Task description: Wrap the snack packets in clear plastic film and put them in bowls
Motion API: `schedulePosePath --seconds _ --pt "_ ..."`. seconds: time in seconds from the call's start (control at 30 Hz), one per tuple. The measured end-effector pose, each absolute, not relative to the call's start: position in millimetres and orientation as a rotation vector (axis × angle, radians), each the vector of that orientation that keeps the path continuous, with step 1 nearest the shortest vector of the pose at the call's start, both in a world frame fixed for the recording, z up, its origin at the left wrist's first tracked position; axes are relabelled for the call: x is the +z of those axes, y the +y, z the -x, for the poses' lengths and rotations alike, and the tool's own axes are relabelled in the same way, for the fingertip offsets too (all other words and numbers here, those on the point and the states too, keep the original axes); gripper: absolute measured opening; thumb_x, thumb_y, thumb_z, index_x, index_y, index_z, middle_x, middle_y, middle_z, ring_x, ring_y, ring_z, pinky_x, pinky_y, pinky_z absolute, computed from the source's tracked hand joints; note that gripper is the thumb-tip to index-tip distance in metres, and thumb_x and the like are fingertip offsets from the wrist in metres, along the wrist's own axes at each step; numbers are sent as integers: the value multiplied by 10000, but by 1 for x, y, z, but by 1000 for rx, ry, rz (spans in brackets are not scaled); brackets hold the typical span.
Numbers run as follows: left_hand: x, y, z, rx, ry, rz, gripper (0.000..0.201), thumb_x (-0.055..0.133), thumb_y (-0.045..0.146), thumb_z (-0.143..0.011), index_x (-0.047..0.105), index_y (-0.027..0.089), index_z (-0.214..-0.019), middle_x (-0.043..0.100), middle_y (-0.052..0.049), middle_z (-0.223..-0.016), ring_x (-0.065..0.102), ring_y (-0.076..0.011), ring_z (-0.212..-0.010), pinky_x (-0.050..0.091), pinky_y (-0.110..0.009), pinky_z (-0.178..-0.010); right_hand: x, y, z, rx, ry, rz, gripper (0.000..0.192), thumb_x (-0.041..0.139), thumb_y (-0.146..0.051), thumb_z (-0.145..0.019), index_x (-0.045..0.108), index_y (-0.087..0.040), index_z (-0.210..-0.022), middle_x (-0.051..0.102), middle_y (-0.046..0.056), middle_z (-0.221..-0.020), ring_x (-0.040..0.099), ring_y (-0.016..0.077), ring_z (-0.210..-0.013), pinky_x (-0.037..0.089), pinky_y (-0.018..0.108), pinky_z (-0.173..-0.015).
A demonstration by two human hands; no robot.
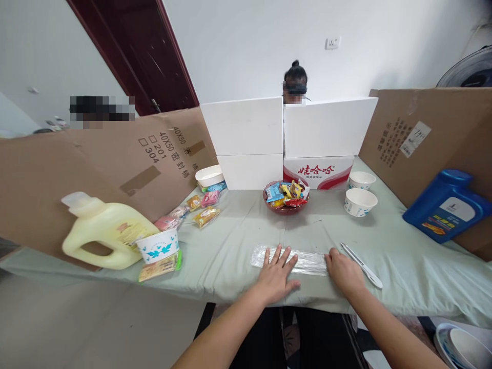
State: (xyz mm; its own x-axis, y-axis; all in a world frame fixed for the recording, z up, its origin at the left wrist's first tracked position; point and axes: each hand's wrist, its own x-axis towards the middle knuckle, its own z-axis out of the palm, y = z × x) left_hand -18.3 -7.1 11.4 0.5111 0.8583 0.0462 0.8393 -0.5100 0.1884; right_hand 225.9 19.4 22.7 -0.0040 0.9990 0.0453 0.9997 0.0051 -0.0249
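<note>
Atop plastic (pixel 311 262), left hand (pixel 275 277) palm-down

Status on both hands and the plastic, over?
Left hand open, fingers on clear plastic strip. Right hand at strip's right end. Slim silver tool beside right hand.

Soft, moderately bright light spreads evenly; glare streaks the clear plastic (pixel 312 262), faint shadow pools beneath the bowl (pixel 360 203), and wide-angle distortion stretches the edges.

Pale wall (pixel 238 46) with socket (pixel 332 43), dark red door (pixel 132 46) at left, grey floor (pixel 96 318) below
</note>
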Motion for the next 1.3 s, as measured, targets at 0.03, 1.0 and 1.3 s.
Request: schedulePosePath --seconds 0.03,1.0,1.3 --pt "8 -8 18 175 1482 -2584 739 364 690 -886 212 309 -1501 180 -51 -1583 90 -354 -1450 88 -639 -1122 25 21 -231 -31 -2161 2199 254 367 -318 -975 563 -161 -941 685 88 -814 673 224 -721 420 302 -606" --pt "24 -22 30 632 1666 -2477 252 442 303 -944 654 192 -1024 622 -83 -959 556 -234 -919 471 -376 -841 -12 -85 -267 -184 -2370 1239 346 416 -171 -902 592 -270 -1184 665 52 -1064 590 208 -954 420 370 -853" --pt "15 0 11 732 1498 -2550 311 588 265 -844 621 234 -1152 550 -90 -1248 422 -300 -1225 347 -499 -1023 45 -96 -255 51 -2548 920 244 487 -152 -861 631 -290 -1002 672 31 -1096 537 232 -1181 397 406 -990"
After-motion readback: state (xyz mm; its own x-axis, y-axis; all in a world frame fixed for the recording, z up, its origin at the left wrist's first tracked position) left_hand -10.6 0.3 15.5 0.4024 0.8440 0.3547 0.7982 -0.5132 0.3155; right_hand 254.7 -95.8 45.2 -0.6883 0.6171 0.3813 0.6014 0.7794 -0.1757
